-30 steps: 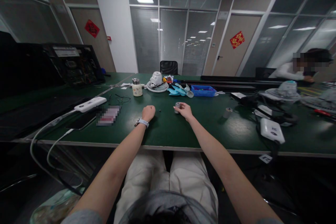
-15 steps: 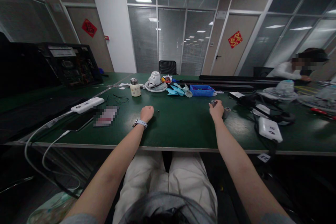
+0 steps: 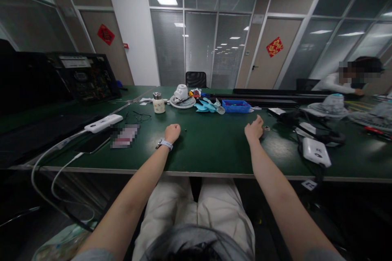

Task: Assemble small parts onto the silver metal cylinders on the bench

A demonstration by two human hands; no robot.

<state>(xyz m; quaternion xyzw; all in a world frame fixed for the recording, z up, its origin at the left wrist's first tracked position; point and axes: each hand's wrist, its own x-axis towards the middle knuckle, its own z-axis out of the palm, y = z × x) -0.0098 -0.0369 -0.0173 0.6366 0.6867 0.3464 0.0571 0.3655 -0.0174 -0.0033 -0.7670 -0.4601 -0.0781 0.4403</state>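
Note:
My left hand [image 3: 172,133] rests on the green table as a closed fist, a watch on its wrist. What the fist holds, if anything, is hidden. A tiny dark piece [image 3: 185,130] lies just right of it. Farther right, my right hand [image 3: 254,129] is over the tabletop with its fingers partly stretched and apart, and no held thing shows. Close by its right side is a small grey round piece with a ring-shaped top [image 3: 267,128], its lower part hard to make out.
Behind the hands stand a cream bottle [image 3: 159,106], a white fan [image 3: 181,94], light-blue fan blades [image 3: 206,106] and a blue tray [image 3: 235,107]. A power strip [image 3: 104,123] and a phone [image 3: 93,142] lie left; a white box [image 3: 316,152] with cables lies right. Another person [image 3: 333,83] sits far right.
The grey cylinder seen in my right hand before no longer shows there, and that hand's fingers have spread. The cylinder beside it now shows mostly its top. My left fist stays put.

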